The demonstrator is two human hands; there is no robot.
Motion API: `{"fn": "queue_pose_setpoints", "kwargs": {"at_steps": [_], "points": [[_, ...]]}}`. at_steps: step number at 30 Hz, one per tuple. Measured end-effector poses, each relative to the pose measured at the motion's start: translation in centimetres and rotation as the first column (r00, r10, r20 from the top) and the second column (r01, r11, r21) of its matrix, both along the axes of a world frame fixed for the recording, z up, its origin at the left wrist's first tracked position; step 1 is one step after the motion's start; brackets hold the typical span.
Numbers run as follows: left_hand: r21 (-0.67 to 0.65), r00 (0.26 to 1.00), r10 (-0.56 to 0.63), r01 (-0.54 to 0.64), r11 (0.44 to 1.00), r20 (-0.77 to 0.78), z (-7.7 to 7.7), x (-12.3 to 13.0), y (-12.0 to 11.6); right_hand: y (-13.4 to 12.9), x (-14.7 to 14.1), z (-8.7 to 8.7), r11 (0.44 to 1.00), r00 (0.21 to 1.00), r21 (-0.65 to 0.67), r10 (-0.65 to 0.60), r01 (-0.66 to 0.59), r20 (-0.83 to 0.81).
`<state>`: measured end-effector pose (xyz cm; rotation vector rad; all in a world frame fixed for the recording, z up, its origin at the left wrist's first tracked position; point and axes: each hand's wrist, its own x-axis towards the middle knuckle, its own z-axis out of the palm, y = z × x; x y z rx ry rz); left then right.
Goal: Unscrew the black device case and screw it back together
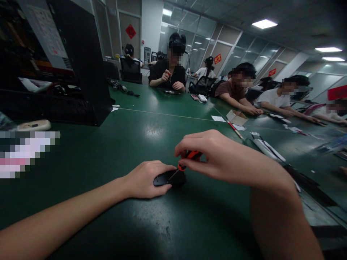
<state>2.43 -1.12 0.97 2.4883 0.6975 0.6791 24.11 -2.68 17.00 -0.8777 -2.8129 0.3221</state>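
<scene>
A small black computer mouse [162, 179] lies on the green tabletop, apparently with its underside up. My left hand [148, 177] grips it from the left, thumb and fingers along its two sides. In my right hand [208, 153] is a screwdriver [181, 167] with a red-and-black handle, pinched between thumb and fingers. Its thin shaft slants down to the left, and the tip meets the mouse's upper face. Whether the tip sits in a screw is too small to tell. The mouse's right end lies in shadow.
A large black open-fronted case [81, 61] stands at the left, beside a beige object [34, 125]. Toward the right are a small cardboard box [236, 117], a red stick [234, 130] and a long white item [267, 147]. Several people sit around the table, including one person opposite [168, 74].
</scene>
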Motion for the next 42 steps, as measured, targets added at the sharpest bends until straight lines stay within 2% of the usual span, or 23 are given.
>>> {"fn": "queue_pose_setpoints", "kwargs": {"at_steps": [20,25,28,32,34,38,42], "points": [[-0.003,1.0,0.004,-0.004,1.0,0.014,-0.3,-0.1,0.0,-0.7,-0.5,0.1,1.0,1.0,0.004,0.001,-0.001,0.028],[-0.005,1.0,0.008,-0.008,1.0,0.014,-0.2,-0.1,-0.1,-1.2,-0.5,0.1,0.999,0.999,-0.014,0.037,-0.037,0.001],[0.003,1.0,0.002,-0.002,1.0,0.005,-0.1,-0.1,-0.1,-1.1,-0.6,-0.1,1.0,0.999,0.018,-0.017,0.016,0.046],[-0.002,1.0,-0.006,0.006,1.0,0.002,-0.2,-0.1,-0.1,-1.0,-0.9,-0.3,0.987,0.981,0.087,-0.148,0.137,0.128],[0.019,1.0,-0.018,0.018,1.0,0.014,-0.2,-0.1,-0.1,-1.2,-0.9,-0.3,0.987,0.979,0.09,-0.146,0.134,0.142],[0.13,0.999,-0.024,0.018,0.991,0.041,-0.2,-0.1,-0.3,-1.9,-0.8,-0.1,0.999,0.993,0.046,-0.026,0.02,0.119],[0.187,0.997,0.001,-0.016,0.982,0.079,-0.3,-0.1,-0.5,-2.5,-1.0,-0.1,0.994,0.983,0.077,-0.088,0.077,0.161]]}}
